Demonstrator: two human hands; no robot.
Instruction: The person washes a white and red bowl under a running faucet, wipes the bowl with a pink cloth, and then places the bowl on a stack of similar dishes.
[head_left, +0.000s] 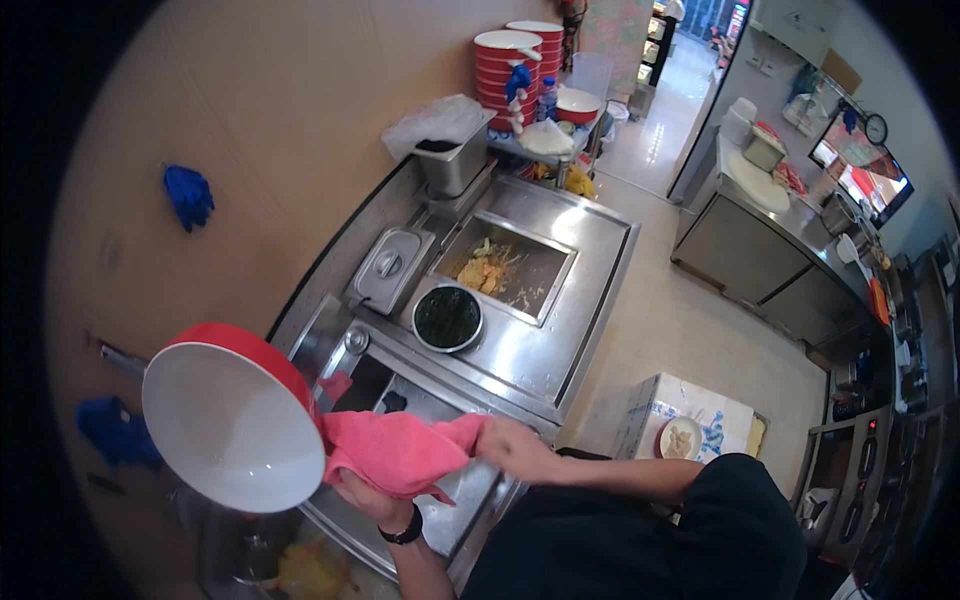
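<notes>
A large red bowl with a white inside is tilted on its side above the sink, at the lower left. A pink cloth lies against the outside of the bowl's base. My left hand, with a black watch on the wrist, is beneath the cloth and grips it at the bowl's base; the fingertips are hidden. My right hand is closed on the cloth's other end, over the sink's edge, and looks slightly blurred. Under the cloth, the metal sink partly shows.
Beyond the sink are a round pot of dark contents, a lidded steel container and a counter basin holding food scraps. Stacked red bowls stand at the back. A box bearing a small bowl of food is at right.
</notes>
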